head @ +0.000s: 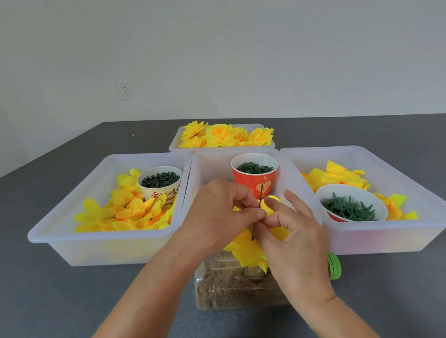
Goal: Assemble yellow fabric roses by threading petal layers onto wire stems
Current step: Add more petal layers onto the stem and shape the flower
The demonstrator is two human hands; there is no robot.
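Surface: dark grey tabletop [61, 291] against a plain white wall [254, 35] with a white socket [125, 90].
Trays: 4 translucent white plastic trays; the left tray [60, 223] holds loose yellow fabric petal layers [127, 211] and a cream paper cup [160, 182] of dark green pieces.
Middle tray [210, 167]: a red paper cup [255, 174] of green rings stands in it, just behind the hands.
Right tray [406, 180]: yellow fabric scraps [337, 174] and a tilted white bowl [350, 205] of green spiky calyx pieces.
Far tray [176, 143]: finished yellow fabric roses [222, 134].
Near edge: clear plastic container [232, 287] of brown granules, partly hidden by the hands; a green cap [334, 265] beside it.
Task piece: half-built yellow rose [248, 247], crumpled petals hanging over the container, on a thin dark wire stem [260, 196] poking upward.
Left hand [217, 215]: fingers curled, pinching the stem.
Right hand [291, 233]: thumb and forefinger pinching the yellow petals at the stem.
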